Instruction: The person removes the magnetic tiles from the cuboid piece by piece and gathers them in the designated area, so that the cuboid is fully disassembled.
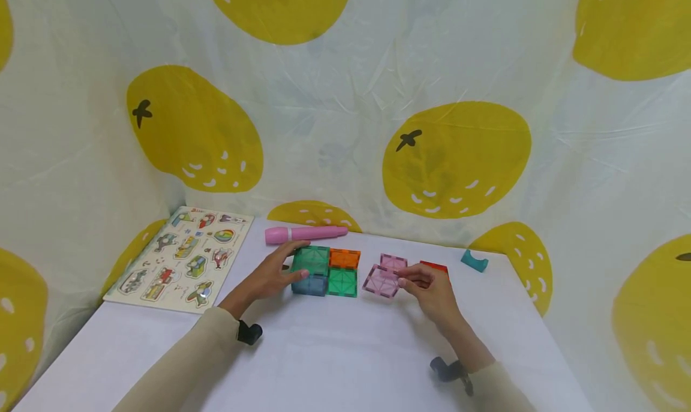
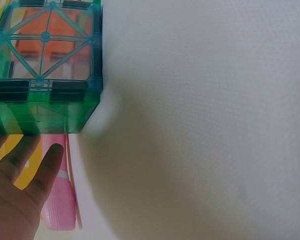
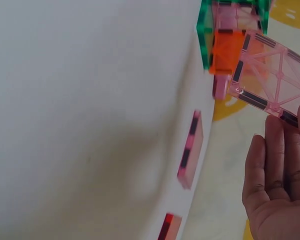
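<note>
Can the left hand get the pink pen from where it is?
Probably yes. The left hand rests on the green tile, and the pink pen lies just behind that tile on the table, with nothing over it.

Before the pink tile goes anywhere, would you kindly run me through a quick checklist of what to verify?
1. Right hand has the pink tile in its fingers: ok, pinched at one edge.
2. Pink tile is off the table: ok, the right wrist view shows it lifted and tilted.
3. Left hand steadies the tile cluster: ok, fingers rest on the green and blue tiles.
4. Pink pen is apart from the cluster: cannot tell, it lies close behind.
5. Second pink tile lies flat, untouched: ok.
6. Which cluster edge is free for joining: cannot tell.
</note>
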Available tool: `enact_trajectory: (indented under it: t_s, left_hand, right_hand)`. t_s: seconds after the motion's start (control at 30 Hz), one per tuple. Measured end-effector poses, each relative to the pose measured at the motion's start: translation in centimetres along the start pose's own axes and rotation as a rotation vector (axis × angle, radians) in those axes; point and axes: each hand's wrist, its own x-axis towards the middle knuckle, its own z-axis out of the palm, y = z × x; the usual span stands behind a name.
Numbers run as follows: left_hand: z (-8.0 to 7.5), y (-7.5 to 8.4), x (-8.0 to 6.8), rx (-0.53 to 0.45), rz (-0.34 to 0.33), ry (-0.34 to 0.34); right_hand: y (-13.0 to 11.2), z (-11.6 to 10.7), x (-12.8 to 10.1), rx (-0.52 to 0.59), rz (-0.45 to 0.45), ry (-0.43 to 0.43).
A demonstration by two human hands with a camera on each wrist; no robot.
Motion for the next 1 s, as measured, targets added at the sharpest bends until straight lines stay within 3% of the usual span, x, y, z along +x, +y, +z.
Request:
enact_trajectory:
  t_s: [0.3,0.53,1.0]
  left_hand:
    - [0.0,-0.1,-0.1,-0.006,-0.002,0.0]
    - [0.0,-0.2,0.0,-0.009,0.018,0.001]
    - [0.0,0.1,0.0,-0.01,0.007,0.004]
  right_hand:
    - [1.4,-4.1,-0.3,-0.062,0.032,0.057]
    - [1.9,-6.9,-0.4,-0.067,0.003,0.106]
    - [3.8,-11.6,-0.2,-0.13,0.085,0.185]
